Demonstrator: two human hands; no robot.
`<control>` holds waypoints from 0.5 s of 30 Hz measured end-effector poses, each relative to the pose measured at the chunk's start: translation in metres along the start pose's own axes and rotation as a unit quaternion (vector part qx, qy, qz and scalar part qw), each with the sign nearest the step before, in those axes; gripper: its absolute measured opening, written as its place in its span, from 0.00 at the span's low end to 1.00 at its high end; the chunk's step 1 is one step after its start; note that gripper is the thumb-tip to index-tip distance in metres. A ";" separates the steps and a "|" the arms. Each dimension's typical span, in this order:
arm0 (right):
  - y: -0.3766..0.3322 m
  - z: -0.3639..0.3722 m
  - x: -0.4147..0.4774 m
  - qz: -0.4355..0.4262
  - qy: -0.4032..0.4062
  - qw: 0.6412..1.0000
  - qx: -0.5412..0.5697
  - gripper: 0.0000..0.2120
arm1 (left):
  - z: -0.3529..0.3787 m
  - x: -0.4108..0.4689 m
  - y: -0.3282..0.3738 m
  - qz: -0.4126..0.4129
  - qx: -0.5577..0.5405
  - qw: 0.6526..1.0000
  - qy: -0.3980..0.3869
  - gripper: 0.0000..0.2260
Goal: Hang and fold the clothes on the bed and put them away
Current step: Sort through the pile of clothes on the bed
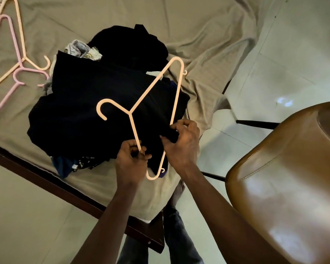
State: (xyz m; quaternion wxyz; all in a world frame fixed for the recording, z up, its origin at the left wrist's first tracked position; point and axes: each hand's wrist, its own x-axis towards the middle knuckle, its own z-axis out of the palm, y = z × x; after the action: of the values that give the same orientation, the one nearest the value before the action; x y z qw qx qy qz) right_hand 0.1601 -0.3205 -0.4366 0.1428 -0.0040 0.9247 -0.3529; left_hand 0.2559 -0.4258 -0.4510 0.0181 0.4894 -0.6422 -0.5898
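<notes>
A pile of dark clothes (95, 103) lies on the bed (198, 35), with a patterned grey garment (82, 50) poking out at its far side. Over the pile I hold a cream plastic hanger (152, 86), its hook pointing left. My left hand (131, 161) grips the hanger's near arm together with black fabric. My right hand (181, 141) pinches the black garment (160, 141) against the hanger's bottom bar.
Two spare hangers, one cream (17, 35) and one pink (6, 73), lie on the beige sheet at the far left. A brown leather chair (284, 178) stands close on the right. The bed's dark wooden edge (46, 176) runs diagonally below the pile. Pale tiled floor surrounds it.
</notes>
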 end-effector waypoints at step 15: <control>-0.044 -0.020 0.046 0.255 -0.005 0.783 0.567 0.24 | -0.107 0.037 0.017 -0.016 -0.001 0.995 0.101 0.13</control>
State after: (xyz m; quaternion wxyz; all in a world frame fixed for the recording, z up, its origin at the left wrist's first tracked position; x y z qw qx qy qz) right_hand 0.1068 -0.3451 -0.4055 0.2090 0.3117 0.5246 -0.7641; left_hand 0.2908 -0.5324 -0.4257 0.0736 0.5568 -0.6285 -0.5381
